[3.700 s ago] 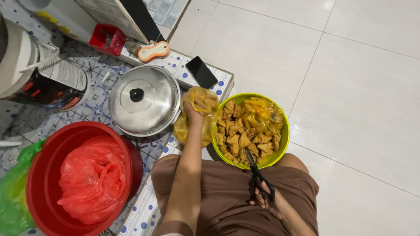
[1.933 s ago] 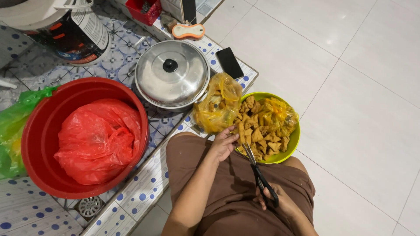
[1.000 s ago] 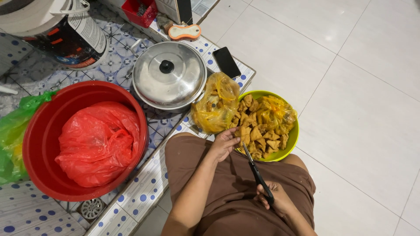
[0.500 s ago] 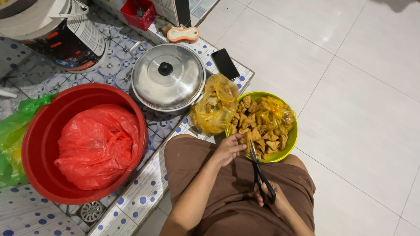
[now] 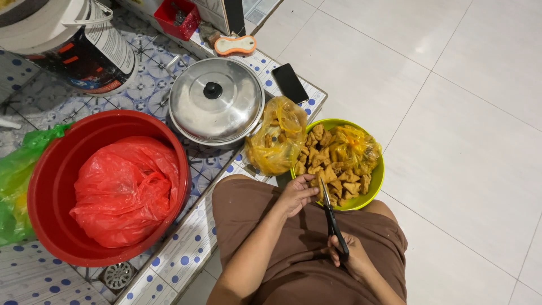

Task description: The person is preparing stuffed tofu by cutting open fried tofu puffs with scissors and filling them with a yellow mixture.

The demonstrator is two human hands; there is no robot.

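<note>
A green bowl (image 5: pixel 374 182) heaped with fried tofu pieces (image 5: pixel 333 164) sits on the white floor by my knees. My left hand (image 5: pixel 297 195) rests at the bowl's near rim, its fingers pinching a tofu piece. My right hand (image 5: pixel 349 255) grips the black handles of scissors (image 5: pixel 327 210) over my lap; the blades point up at the tofu by my left fingers. A yellow plastic bag (image 5: pixel 276 138) of tofu lies just left of the bowl, and another yellow bag (image 5: pixel 353 148) lies on top of the pile.
A red basin (image 5: pixel 48 186) holding a red plastic bag (image 5: pixel 124 189) stands on the patterned tile ledge. Behind it are a lidded steel pot (image 5: pixel 214 100), a black phone (image 5: pixel 289 82), a green bag (image 5: pixel 17 181), a large bucket (image 5: pixel 84 42) and a floor drain (image 5: pixel 117 275).
My left hand left the yellow bag and came down to the bowl's near rim onto the tofu. The scissors moved up from my lap toward that hand.
</note>
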